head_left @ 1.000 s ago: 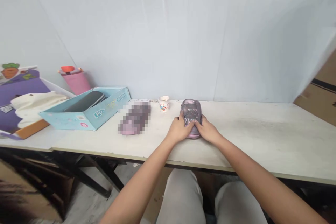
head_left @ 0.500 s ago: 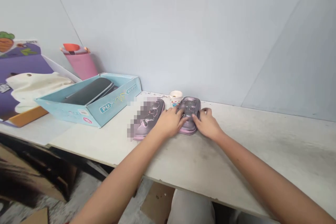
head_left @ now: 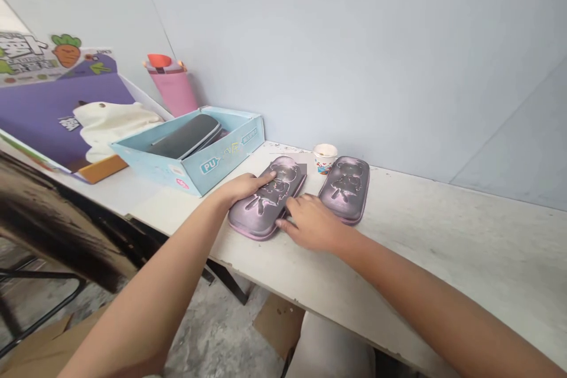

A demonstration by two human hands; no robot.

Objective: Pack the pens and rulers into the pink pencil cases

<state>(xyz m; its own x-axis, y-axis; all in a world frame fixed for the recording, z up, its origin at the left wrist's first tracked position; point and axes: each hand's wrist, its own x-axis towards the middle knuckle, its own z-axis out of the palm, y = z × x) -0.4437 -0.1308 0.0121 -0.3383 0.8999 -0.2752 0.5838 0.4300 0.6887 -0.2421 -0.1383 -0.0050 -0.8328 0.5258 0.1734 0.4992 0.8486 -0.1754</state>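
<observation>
A dark, pinkish-purple hard pencil case (head_left: 261, 215) with an embossed figure lies flat on the table, slanted in front of me. My left hand (head_left: 245, 186) grips its left edge, thumb on the lid and the other fingers mostly hidden. At the case's right edge, along the zipper side, my right hand (head_left: 310, 223) has its fingers curled against it; whether they hold a zipper pull is hidden. A second pencil case (head_left: 348, 189) of the same look lies just to the right, behind my right hand, apart from the first case.
A small paper cup (head_left: 325, 159) stands behind the cases near the wall. On the left, a light-blue box (head_left: 230, 156) holds a dark case (head_left: 188, 136). Beyond it are a pink bottle-shaped item (head_left: 172, 91) and a purple display box (head_left: 35, 109) with white cloth.
Both hands have left the right pencil case and moved left onto the other one. That case now lies turned a little differently. The view has swung left.
</observation>
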